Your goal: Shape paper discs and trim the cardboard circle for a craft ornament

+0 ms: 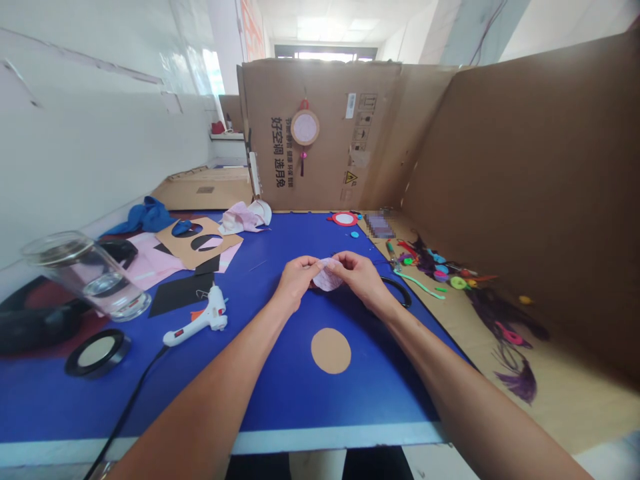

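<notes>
Together, the left hand (296, 273) and right hand (361, 273) pinched a pink fabric piece (327, 275) between closed fingertips above the middle of the blue mat (280, 393), a cardboard disc (331, 351) lying nearer and a glue gun (203, 320) to the left.

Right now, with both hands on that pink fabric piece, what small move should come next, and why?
Probably bring the pink fabric piece down toward the cardboard circle. The left hand and right hand pinch it over the blue mat, the circle lies bare nearer you, and the glue gun rests untouched to the left.
</notes>
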The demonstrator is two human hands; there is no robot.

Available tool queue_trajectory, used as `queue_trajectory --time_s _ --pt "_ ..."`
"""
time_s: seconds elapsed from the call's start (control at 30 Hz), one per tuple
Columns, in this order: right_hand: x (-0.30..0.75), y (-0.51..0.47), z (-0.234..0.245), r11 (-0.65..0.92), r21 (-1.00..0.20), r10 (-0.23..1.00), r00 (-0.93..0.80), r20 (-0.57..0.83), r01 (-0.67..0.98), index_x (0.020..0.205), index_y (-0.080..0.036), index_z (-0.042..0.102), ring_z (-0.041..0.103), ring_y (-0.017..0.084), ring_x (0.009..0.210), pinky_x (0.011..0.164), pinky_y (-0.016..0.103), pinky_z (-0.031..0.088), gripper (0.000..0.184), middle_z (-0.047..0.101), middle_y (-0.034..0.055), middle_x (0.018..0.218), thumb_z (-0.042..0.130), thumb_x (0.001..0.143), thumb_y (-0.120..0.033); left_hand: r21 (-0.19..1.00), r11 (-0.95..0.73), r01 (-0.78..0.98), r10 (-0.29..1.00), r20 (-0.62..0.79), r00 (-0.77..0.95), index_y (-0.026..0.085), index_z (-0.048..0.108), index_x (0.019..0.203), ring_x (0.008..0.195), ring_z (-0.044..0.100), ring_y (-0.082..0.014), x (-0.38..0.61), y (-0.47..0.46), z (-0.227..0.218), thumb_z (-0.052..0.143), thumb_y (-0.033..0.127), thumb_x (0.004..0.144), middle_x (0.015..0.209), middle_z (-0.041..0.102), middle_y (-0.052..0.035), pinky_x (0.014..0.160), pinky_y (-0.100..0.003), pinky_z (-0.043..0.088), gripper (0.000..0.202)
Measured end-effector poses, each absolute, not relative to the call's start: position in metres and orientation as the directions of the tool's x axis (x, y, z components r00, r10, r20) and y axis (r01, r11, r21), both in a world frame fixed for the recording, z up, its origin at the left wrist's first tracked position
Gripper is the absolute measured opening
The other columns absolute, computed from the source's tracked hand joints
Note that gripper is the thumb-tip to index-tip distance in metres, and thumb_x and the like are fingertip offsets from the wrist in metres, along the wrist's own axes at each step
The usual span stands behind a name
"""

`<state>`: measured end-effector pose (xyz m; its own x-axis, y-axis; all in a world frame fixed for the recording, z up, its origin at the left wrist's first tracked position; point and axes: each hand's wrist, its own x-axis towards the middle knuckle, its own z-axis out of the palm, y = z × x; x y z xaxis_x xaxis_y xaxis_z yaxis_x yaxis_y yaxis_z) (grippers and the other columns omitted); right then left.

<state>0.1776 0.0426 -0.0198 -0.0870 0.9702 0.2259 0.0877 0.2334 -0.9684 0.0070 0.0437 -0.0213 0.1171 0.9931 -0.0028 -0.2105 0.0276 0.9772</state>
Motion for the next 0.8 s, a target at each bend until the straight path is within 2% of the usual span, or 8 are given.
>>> queue_trajectory --time_s 0.2,0.4,0.6,0.7,0.8 --pt "0.1783 0.0413 -0.017 0.241 -0.965 0.97 -0.036 0.238 0.101 0.08 -0.02 0.066 0.053 0.014 0.061 0.06 0.028 0.043 0.038 0.065 -0.0004 0.07 0.078 0.075 -0.055 0.973 0.054 -0.226 0.994 -0.029 0.11 0.018 0.07 0.082 0.063 0.065 -0.0155 0.0084 0.0422 -0.0198 0.081 0.052 0.073 0.072 0.069 -0.0029 0.059 -0.027 0.053 0.037" --pt "0.1773 0.0394 -0.0146 0.219 -0.974 0.974 -0.069 0.214 0.066 0.085 -0.02 0.067 0.056 0.015 0.064 0.06 0.028 0.045 0.038 0.068 0.0003 0.075 0.078 0.075 -0.056 0.986 0.022 -0.165 0.992 -0.002 0.123 0.017 0.069 0.078 0.062 0.063 -0.0139 0.0078 0.0432 -0.0204 0.087 0.046 0.068 0.072 0.069 -0.0033 0.06 -0.025 0.052 0.035" --pt "0.1768 0.0408 -0.0164 0.224 -0.97 0.973 -0.084 0.216 0.092 0.083 -0.019 0.069 0.057 0.015 0.066 0.064 0.028 0.047 0.034 0.068 -0.0001 0.075 0.08 0.073 -0.05 0.977 0.05 -0.209 0.991 -0.022 0.134 0.018 0.069 0.082 0.065 0.064 -0.0154 0.0073 0.0414 -0.0175 0.084 0.051 0.07 0.075 0.07 -0.0028 0.06 -0.027 0.054 0.038" --pt "0.177 0.0413 -0.0169 0.214 -0.974 0.975 -0.074 0.209 0.073 0.083 -0.019 0.068 0.058 0.015 0.065 0.061 0.028 0.047 0.036 0.069 0.0002 0.075 0.081 0.071 -0.05 0.985 0.054 -0.166 0.989 -0.029 0.148 0.017 0.07 0.081 0.066 0.066 -0.0155 0.0067 0.0418 -0.0176 0.087 0.048 0.068 0.076 0.071 -0.004 0.06 -0.025 0.052 0.038" --pt "0.1765 0.041 -0.0166 0.185 -0.98 0.979 -0.104 0.177 0.072 0.082 -0.02 0.067 0.057 0.015 0.061 0.056 0.028 0.047 0.037 0.068 -0.0001 0.072 0.081 0.071 -0.053 0.987 0.028 -0.161 0.996 -0.013 0.089 0.017 0.068 0.077 0.064 0.064 -0.0144 0.006 0.0432 -0.018 0.087 0.045 0.068 0.072 0.069 -0.0034 0.058 -0.024 0.05 0.035"
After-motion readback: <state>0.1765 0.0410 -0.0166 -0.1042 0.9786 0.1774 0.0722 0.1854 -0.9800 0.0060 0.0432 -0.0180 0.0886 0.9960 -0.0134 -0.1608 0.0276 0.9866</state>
